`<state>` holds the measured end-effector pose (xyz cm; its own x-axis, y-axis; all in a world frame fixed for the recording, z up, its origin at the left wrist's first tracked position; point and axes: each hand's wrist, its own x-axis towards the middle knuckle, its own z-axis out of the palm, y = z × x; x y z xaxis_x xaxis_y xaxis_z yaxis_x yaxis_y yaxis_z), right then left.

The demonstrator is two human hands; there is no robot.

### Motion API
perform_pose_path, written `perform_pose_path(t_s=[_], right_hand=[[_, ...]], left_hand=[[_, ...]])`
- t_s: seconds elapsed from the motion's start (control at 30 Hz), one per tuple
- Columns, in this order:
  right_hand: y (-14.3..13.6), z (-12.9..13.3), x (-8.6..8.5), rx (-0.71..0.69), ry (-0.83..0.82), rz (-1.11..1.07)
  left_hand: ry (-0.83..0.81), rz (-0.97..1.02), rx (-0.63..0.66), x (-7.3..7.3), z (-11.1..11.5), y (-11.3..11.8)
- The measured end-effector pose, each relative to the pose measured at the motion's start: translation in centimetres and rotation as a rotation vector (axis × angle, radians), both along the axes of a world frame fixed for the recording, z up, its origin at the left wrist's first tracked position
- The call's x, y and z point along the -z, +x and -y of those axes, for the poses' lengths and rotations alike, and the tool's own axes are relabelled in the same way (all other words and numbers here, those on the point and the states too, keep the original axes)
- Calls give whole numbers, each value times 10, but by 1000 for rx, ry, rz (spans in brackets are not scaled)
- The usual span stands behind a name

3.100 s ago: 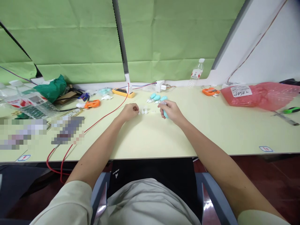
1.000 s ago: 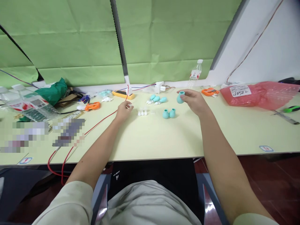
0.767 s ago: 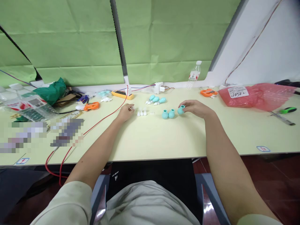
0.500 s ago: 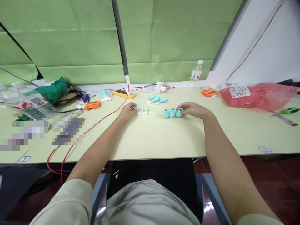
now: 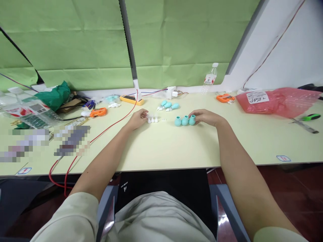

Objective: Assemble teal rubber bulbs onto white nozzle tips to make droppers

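Three teal rubber bulbs [image 5: 178, 121] stand upright in a row, their open necks facing up. My right hand [image 5: 204, 116] reaches in from the right, with thumb and fingers closed on the rightmost bulb [image 5: 192, 119]. Over on the left, my left hand [image 5: 138, 119] has its fingers curled at the end of a row of small white pointed nozzles [image 5: 152, 120]. Whatever lies between those fingertips is too small to make out. Tiny white pieces [image 5: 164, 120] lie between the nozzles and the bulbs. Behind them rest several teal bulbs with white tips [image 5: 172, 106].
Orange cutters [image 5: 98, 112] and a yellow meter [image 5: 131, 99] lie back left, near bottles in plastic wrap [image 5: 30, 109]. A red cable [image 5: 106, 130] crosses the table's left side. At right are another orange tool [image 5: 225, 98], a red plastic bag [image 5: 277, 102] and a bottle [image 5: 210, 79].
The view has shifted slightly. Both hands stay at nearly the same places, the right at the rightmost bulb and the left beside the white nozzles.
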<state>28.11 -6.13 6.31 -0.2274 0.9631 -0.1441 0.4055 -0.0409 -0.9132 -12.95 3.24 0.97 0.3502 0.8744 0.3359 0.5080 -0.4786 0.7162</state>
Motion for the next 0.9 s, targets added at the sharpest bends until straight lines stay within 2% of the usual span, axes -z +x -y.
perform_pose_path(t_s=[0.2,0.37,0.43,0.5,0.63,0.7,0.8,0.9], right_hand=[[3,-7,5,111,51,-69],[0,-23,6,427,300,-45],[-6,-31,0,476,371,39],[-15,-41,-11,403,402,179],[-38,-70,-39,125,438,477],[-48,-88,-47,32,397,662],[-59,-112,-47,-68,269,913],[-65,-127,-37,-67,204,997]], left_hand=[[-61,62,-43,-3,2,0],[-163,213,-221,-6,-1,2],[-193,253,-257,-7,-2,3],[-204,264,-262,-6,-3,4],[-145,255,-280,-4,-4,6],[-110,252,-299,-4,-3,6],[-56,222,-325,-6,-1,6],[-7,203,-353,-9,2,5]])
